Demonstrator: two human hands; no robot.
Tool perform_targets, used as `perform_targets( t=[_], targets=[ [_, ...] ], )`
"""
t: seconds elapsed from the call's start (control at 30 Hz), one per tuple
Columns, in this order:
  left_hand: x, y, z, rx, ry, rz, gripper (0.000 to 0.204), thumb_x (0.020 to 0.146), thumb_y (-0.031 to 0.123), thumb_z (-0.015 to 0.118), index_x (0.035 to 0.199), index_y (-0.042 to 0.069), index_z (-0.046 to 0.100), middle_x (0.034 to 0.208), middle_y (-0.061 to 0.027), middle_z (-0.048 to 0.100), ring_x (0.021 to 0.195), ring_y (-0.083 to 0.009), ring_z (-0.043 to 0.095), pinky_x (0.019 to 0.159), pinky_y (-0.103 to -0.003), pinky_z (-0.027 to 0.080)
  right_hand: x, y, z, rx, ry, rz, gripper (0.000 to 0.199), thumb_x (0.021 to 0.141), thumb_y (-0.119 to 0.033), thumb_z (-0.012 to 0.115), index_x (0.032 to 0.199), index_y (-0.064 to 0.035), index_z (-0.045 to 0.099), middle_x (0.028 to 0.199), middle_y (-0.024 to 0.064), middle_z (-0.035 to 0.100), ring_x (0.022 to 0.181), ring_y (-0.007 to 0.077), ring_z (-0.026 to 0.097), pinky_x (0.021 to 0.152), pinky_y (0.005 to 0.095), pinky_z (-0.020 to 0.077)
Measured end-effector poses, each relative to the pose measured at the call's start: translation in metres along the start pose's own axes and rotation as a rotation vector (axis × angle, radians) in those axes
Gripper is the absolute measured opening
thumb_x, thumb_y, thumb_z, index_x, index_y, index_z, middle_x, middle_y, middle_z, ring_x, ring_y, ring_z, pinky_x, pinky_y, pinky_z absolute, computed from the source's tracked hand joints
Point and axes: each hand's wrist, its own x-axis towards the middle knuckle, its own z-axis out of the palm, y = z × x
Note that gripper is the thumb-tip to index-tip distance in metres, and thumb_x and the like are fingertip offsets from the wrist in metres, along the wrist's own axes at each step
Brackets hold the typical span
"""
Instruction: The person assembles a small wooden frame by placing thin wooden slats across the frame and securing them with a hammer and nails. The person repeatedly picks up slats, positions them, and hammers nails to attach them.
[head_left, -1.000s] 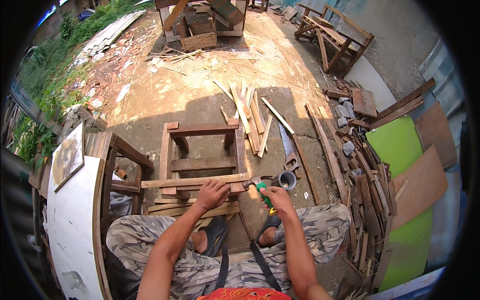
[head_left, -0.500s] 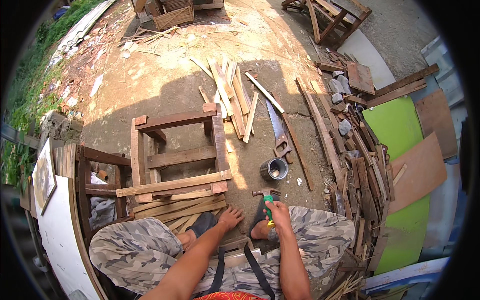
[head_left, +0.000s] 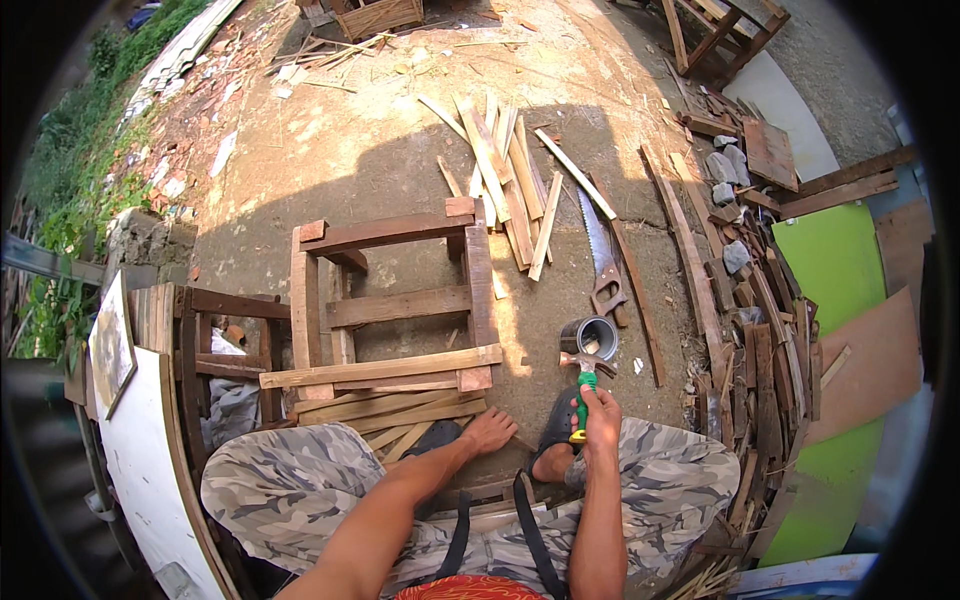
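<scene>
A person's right hand (head_left: 600, 418) is wrapped firmly around the green-and-yellow grip of a metal-headed claw hammer (head_left: 588, 385), while the left hand (head_left: 490, 430), palm down, reaches low beside a stack of pale wooden strips (head_left: 440, 405); whether its fingers pinch anything cannot be told. Just beyond the hammer's head sits a grey cylindrical can (head_left: 612, 338). Farther left, a long pale wooden slat (head_left: 380, 366) lies across the near side of a brown rectangular wooden frame (head_left: 481, 290). A wooden-handled handsaw (head_left: 600, 262) rests on the concrete floor (head_left: 400, 165) past the can. A careless sideways swing of the hammer could tip the can, and a knock to the frame could skew the slat if it is unfastened. One second earlier, the left hand was on the slat and the hammer's head was at the frame's corner; now both are away from it.
</scene>
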Motion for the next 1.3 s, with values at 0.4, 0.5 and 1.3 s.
perform_targets(
  t=[0.4,0.5,1.3],
  targets=[
    [-0.115,0.013,-0.200,-0.514,0.269,-0.258,0.039,0.099,0.033,0.053,0.123,0.002,0.048,0.100,-0.0257,0.065,0.086,-0.0426,0.067,0.073,-0.049,0.052,-0.018,-0.028,0.028,0.317,-0.015,-0.105,0.035,0.085,-0.011,0.077,0.111,-0.0081,0.053,0.087,0.0062,0.063,0.054,0.0125,0.056,0.042,0.0260,0.0439],
    [-0.134,0.020,-0.204,-0.834,0.648,-0.565,0.040,0.097,0.026,0.054,0.128,0.002,0.047,0.094,-0.0247,0.066,0.083,-0.0425,0.066,0.073,-0.047,0.051,-0.022,-0.031,0.029,0.400,-0.224,-0.039,0.037,0.084,-0.009,0.077,0.112,-0.0079,0.053,0.087,0.0061,0.062,0.054,0.0134,0.056,0.042,0.0256,0.0435],
    [-0.049,0.006,-0.176,-0.934,1.034,-0.937,0.055,0.091,0.031,0.069,0.135,0.004,0.050,0.090,-0.0142,0.064,0.083,-0.0308,0.064,0.074,-0.042,0.051,-0.031,-0.134,0.082,-0.556,-1.002,0.031,0.030,0.097,-0.023,0.062,0.118,-0.0011,0.059,0.096,0.0098,0.069,0.061,0.0123,0.061,0.046,0.0252,0.0473]
  ],
)
